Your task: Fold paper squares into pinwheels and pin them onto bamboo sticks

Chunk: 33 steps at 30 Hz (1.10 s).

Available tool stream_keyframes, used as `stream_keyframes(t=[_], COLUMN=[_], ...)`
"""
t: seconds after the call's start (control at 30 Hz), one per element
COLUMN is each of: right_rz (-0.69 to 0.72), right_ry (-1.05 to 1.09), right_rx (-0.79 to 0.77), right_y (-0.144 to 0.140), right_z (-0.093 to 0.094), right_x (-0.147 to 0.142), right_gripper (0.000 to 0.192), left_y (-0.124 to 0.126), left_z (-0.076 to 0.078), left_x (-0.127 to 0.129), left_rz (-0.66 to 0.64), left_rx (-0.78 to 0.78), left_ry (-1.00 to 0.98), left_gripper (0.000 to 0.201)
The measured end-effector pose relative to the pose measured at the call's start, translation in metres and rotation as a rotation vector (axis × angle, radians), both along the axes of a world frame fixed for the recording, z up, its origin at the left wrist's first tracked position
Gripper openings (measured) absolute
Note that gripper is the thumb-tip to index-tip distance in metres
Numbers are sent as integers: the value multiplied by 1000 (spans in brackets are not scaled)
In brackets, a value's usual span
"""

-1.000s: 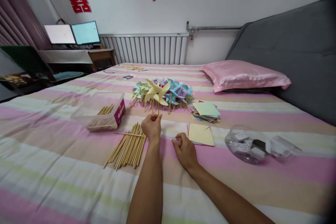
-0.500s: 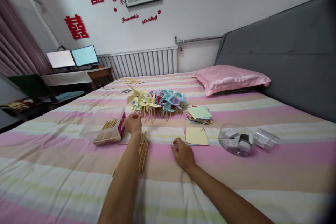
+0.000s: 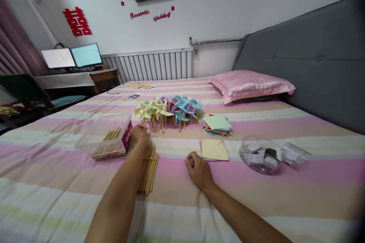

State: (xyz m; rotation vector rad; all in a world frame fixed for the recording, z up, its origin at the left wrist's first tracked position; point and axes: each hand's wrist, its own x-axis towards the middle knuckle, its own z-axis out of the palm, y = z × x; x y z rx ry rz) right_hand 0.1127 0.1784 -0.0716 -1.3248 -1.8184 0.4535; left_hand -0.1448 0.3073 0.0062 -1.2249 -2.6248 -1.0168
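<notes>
Left hand: the left hand (image 3: 138,134) reaches forward over the bed, knuckles up, fingers curled down at the foot of the yellow pinwheel (image 3: 143,109); whether they pinch its stick cannot be told.
Right hand: the right hand (image 3: 199,170) rests on the striped bedspread (image 3: 256,193), fingers curled into a loose fist with nothing visibly held.
Yellow pinwheel: stands at the left end of the pinwheel row (image 3: 173,107), just beyond the left hand.
Sticks: a loose bundle of wooden sticks (image 3: 148,167) lies under the left wrist; more sit in the clear box (image 3: 110,142) just left of the hand.
Paper: a yellow paper square (image 3: 214,149) lies just beyond the right hand, a coloured paper stack (image 3: 218,124) farther off.
Jar: a clear jar (image 3: 262,155) lies on its side to the right.
</notes>
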Motion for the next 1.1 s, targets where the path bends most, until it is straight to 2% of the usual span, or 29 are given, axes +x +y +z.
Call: stream_keyframes(t=[0.3,0.57,0.73,0.87,1.1], right_rz=[12,15,7,7,8], right_ry=[35,41,42,42,35], right_rx=[-22,-34,-37,-28,-24], right_y=[4,8,7,7,7], right_z=[-2,-5,-5,-6,-7], right_x=[-1,-2,-3,-3,-3], right_gripper=[9,9,10,10,10], left_y=[27,37,40,35,21], left_z=[-4,-9,-4,-7,-9], left_x=[-16,-21,-19,-19,-22], left_rz=[10,-30,-46,-43,-36], left_rx=[-151,-246,-249,-232,-104], left_ry=[-27,-43,-31,-35,-9], left_gripper=[26,29,27,26,30])
